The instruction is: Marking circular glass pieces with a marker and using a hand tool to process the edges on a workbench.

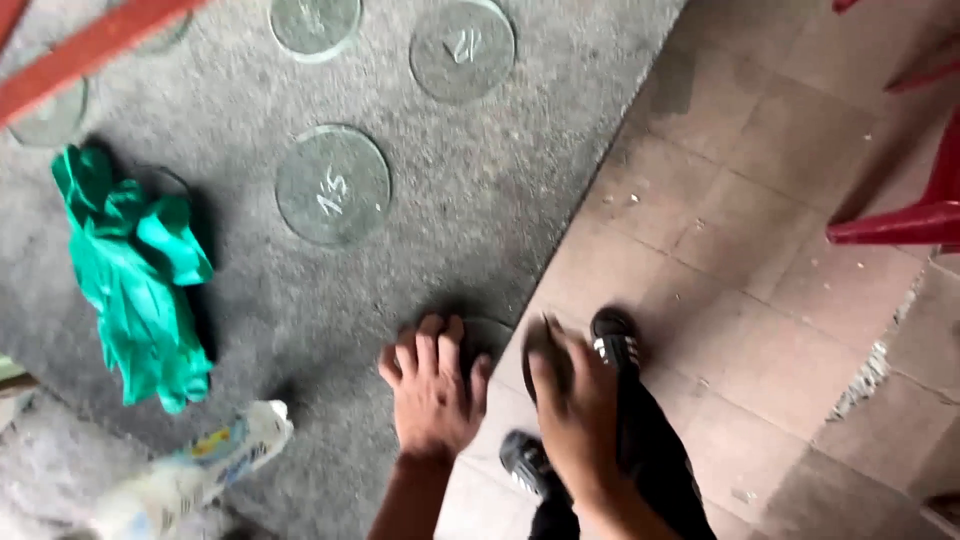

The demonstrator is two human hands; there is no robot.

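Observation:
My left hand lies palm down on the grey felt mat, close to the mat's edge. Its fingers are stretched out and its thumb touches a round glass disc lying at that edge. My right hand is just right of it, past the edge, with its fingers curled over a small dark object that touches the disc's right side. What the dark object is cannot be made out. Below my right hand are my black shoes with white stripes.
Several more round glass discs lie on the mat, one in the middle and one further back. Crumpled green gloves lie at the left and a white plastic packet at the lower left. A red plastic chair stands on the tiled floor.

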